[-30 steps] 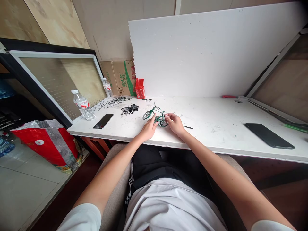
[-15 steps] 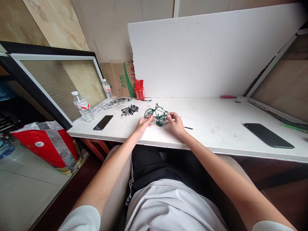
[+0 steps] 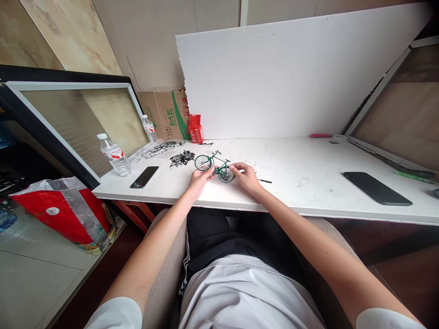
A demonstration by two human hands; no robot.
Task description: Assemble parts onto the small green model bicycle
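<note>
A small green model bicycle [image 3: 214, 166] stands upright on the white table [image 3: 308, 183], front wheel to the left. My left hand [image 3: 199, 179] touches its frame from below with its fingertips, near the middle. My right hand [image 3: 244, 177] pinches the bicycle at its rear wheel. A thin dark rod [image 3: 265, 181] lies on the table just right of my right hand. Black plastic part frames [image 3: 161, 147] and a heap of black parts [image 3: 183, 158] lie behind and left of the bicycle.
A black phone [image 3: 144, 177] and two water bottles [image 3: 114, 154] stand at the table's left end. Another black phone [image 3: 377, 188] lies at the right. A red box [image 3: 195, 129] and cardboard carton [image 3: 168, 114] sit against the white board [image 3: 291, 73]. A red bag [image 3: 58, 212] is on the floor.
The bicycle has been turned and set upright a little further left. My left hand slid from its rear wheel toward the frame's middle; my right hand stays at the rear wheel.
</note>
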